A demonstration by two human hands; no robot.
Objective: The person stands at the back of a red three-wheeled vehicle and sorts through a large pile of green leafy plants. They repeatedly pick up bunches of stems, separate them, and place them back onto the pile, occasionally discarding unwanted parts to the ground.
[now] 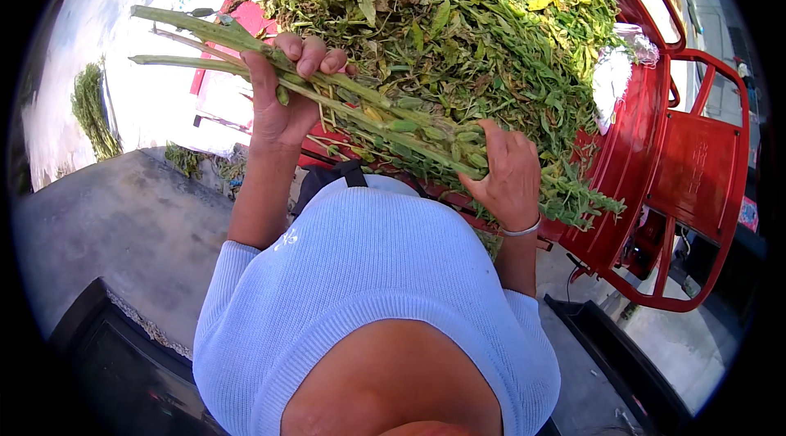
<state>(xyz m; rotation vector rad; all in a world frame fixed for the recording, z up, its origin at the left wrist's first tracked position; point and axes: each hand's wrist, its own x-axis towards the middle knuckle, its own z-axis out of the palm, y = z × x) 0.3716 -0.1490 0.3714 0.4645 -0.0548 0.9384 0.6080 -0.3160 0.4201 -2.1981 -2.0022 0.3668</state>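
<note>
A small bundle of green stalks (360,112), set with oblong green pods and looking like sesame, slants across in front of my chest. Its bare cut ends stick out to the upper left; the leafy tops point to the lower right. My left hand (286,92) is closed around the stalks near the cut ends, thumb below and fingers over the top. Farther along, my right hand (509,172) grips the podded part between thumb and fingers. Behind the bundle lies a large heap of leafy cut stalks (458,43), partly yellowed and brown.
The heap rests on a red cart bed (618,166) with red metal rails (708,289) at right. A crumpled white bag (610,80) lies by its edge. More stalks (94,112) are at far left. Black containers (123,354) stand on the concrete floor (131,215) below.
</note>
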